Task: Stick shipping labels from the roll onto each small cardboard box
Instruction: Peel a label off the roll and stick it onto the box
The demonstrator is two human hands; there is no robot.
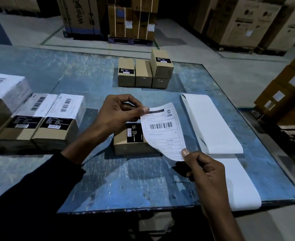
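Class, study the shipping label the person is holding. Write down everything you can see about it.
The shipping label is a white paper sheet, peeled free and curling. It shows a dark bar along the top, a CRED logo, a barcode and ruled fields of small, unreadable text. The left hand pinches its upper left corner; the right hand pinches its lower right corner. It hangs tilted above the small cardboard box on the blue table, covering part of the box.

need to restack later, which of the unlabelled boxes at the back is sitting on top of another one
The rightmost small box in the far group: it rests on a lower box, while the other two stand directly on the blue table.
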